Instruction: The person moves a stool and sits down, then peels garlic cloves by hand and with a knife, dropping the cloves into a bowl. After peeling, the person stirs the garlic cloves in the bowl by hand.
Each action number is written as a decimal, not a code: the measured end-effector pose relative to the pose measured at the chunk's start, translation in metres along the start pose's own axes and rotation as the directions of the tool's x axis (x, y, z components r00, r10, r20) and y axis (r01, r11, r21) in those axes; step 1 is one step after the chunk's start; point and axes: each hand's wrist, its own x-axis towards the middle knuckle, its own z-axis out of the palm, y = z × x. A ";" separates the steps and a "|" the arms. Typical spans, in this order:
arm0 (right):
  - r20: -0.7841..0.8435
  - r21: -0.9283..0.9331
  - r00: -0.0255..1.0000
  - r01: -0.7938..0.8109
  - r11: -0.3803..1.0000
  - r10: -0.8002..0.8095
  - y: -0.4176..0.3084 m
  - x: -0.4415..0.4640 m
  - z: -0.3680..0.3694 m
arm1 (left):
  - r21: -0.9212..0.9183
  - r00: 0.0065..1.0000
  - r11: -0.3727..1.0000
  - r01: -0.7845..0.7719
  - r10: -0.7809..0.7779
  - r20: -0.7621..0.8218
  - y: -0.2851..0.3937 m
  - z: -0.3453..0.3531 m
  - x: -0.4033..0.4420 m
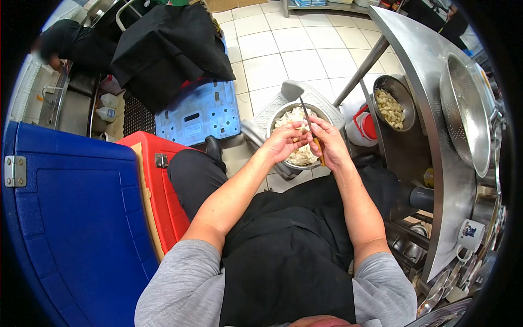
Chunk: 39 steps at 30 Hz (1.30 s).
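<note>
Left hand [286, 143]: fingers curling beside the knife [317, 143], just left of its blade; whether they are pinching a piece, cannot tell. Right hand [328, 144]: grasping the knife, orange handle lying against the palm, blade pointing up and away. Both hands are hovering over a metal bowl [325, 113], which is standing on a grey plastic stool [275, 106], between its left and right edges.

Counted: hands, two; knife, one; metal bowl, one, holding pale pieces [287, 117], heaped past counting; colanders, two; mug, one; lidded containers, one, white with a red lid.

Surface and room, left to right: blue box [81, 207], one, and red box [163, 188], one, standing side by side; a co-worker [81, 46], bending at the far left; black cloth [169, 49], hanging over the far part of a blue pallet [212, 111]; pale floor tiles [267, 54]; the white container [359, 131]; one colander [411, 117] of pale chunks [389, 109], sitting below the left edge of a steel table [417, 60]; the other colander [466, 114] and the white mug [471, 234], standing above, right of that edge.
</note>
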 end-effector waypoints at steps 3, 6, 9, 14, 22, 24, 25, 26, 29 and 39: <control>0.035 0.000 0.999 -0.025 1.000 0.025 0.000 0.000 0.001 | 0.046 0.994 0.999 0.008 -0.013 0.105 -0.003 -0.005 0.004; -0.021 0.003 1.000 0.011 1.000 -0.011 0.001 0.001 -0.001 | 0.062 1.000 0.998 -0.009 0.008 0.020 -0.002 -0.007 0.004; -0.011 0.003 1.000 0.012 1.000 -0.012 -0.001 0.001 -0.004 | 0.066 0.999 0.997 -0.042 0.043 -0.019 0.000 -0.007 0.004; -0.026 -0.009 1.000 0.007 1.000 -0.007 -0.001 0.000 -0.001 | -0.010 0.996 0.996 -0.083 0.083 -0.016 0.001 -0.009 0.006; -0.129 -0.059 0.991 0.025 0.998 -0.032 -0.001 0.003 -0.004 | -0.093 0.997 0.993 -0.072 0.068 -0.040 0.002 -0.012 0.004; -0.154 -0.059 0.987 0.032 0.998 -0.040 -0.001 0.004 -0.004 | -0.085 0.995 0.993 -0.082 0.078 -0.057 0.002 -0.012 0.006; -0.156 -0.056 0.987 0.035 0.998 -0.044 -0.001 0.004 -0.005 | -0.085 0.995 0.993 -0.082 0.078 -0.056 0.002 -0.012 0.006; -0.159 -0.053 0.986 0.038 0.998 -0.046 -0.002 0.004 -0.005 | -0.076 0.994 0.994 -0.082 0.076 -0.076 0.002 -0.014 0.007; -0.148 -0.054 0.987 0.052 0.997 -0.060 -0.003 0.002 -0.003 | -0.060 0.991 0.995 -0.083 0.076 -0.110 0.000 -0.018 0.008; -0.127 -0.415 0.985 -0.158 0.896 0.115 0.008 0.004 -0.008 | 0.049 0.992 0.992 -0.120 0.122 -0.032 0.000 -0.017 0.008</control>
